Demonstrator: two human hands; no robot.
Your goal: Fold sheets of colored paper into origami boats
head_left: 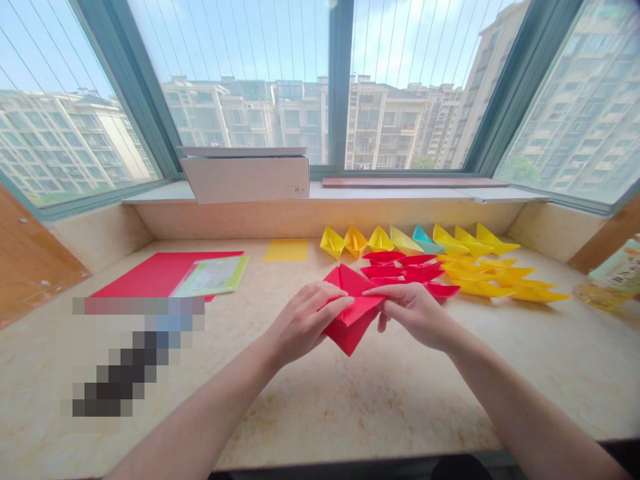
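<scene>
A partly folded red paper (pixel 350 333) is held up above the counter between both hands. My left hand (pixel 313 310) pinches its left side, thumb on the near fold and fingers behind. On the other side, my right hand (pixel 413 310) grips the right corner between thumb and fingers. The paper has a raised pointed flap at the top and a pointed tip hanging down. Just beyond it stand several finished red paper boats (pixel 383 272), partly hidden by the paper and my right hand.
Several yellow paper boats (pixel 480 287) and one teal boat (pixel 425 237) sit at the back right. A yellow sheet (pixel 286 250), red sheets (pixel 145 273) and a clear packet (pixel 213 275) lie leftward. A bottle (pixel 615 273) stands far right; a white box (pixel 247 177) rests on the sill.
</scene>
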